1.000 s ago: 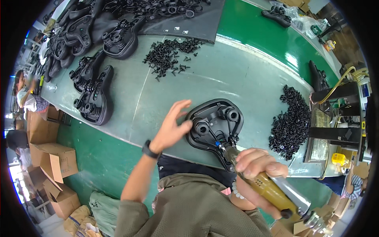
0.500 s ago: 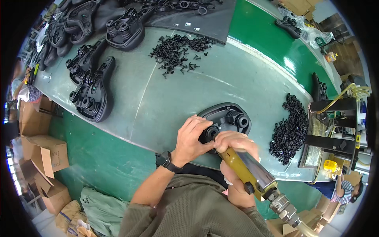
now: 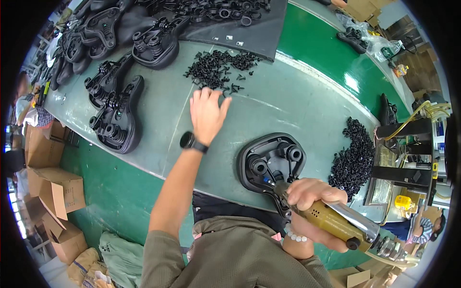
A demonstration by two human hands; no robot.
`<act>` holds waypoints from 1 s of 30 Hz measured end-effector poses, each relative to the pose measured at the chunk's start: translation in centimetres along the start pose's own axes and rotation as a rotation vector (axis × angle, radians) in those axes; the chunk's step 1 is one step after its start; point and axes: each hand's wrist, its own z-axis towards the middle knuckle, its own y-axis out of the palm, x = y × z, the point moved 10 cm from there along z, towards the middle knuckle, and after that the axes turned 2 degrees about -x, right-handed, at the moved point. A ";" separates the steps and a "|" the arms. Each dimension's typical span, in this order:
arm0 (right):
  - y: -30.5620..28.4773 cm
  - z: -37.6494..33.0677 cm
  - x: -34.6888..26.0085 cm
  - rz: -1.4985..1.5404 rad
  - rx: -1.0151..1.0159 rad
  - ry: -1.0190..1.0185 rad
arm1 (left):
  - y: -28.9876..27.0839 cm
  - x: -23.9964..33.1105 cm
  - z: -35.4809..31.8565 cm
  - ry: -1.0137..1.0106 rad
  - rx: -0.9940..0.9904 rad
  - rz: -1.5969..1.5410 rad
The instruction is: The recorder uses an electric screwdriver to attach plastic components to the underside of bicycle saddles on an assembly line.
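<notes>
My left hand (image 3: 207,111), a black watch on its wrist, reaches over the table to the near edge of a pile of black screws (image 3: 216,67). Its fingers are stretched with the thumb apart, and the fingertips are by the nearest screws. My right hand (image 3: 314,201) is wrapped round a yellow and silver air screwdriver (image 3: 338,222), whose hose trails off to the lower right. The tool's tip is over the near part of an upturned black bicycle saddle (image 3: 248,178). Two round spring mounts show on the saddle's underside; the tool hides part of its narrow end.
More upturned saddles (image 3: 126,126) lie at the left, with a heap of them behind. Black rings (image 3: 246,21) rest on a dark sheet at the back. A second pile of small black parts (image 3: 353,161) is at the right, near a rack (image 3: 403,175). Cardboard boxes (image 3: 65,189) stand at the lower left.
My left hand has left the saddle and moved away to the screw pile. My right hand has drawn the screwdriver back to the right and lower, uncovering the saddle's left mount.
</notes>
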 end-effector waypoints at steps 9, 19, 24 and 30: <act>-2.8 -0.8 -1.1 0.029 0.081 -0.023 | -0.3 1.9 -1.0 0.204 -0.007 -0.064; -3.5 -0.1 -1.8 0.126 0.222 -0.068 | -3.9 12.3 -11.5 -0.098 -0.635 -1.287; -3.8 -0.2 -1.8 0.136 0.224 -0.064 | -3.4 13.1 -12.5 -0.159 -0.692 -1.459; -4.4 -0.6 -1.4 0.154 0.248 -0.027 | -3.4 13.4 -12.2 -0.170 -0.742 -1.558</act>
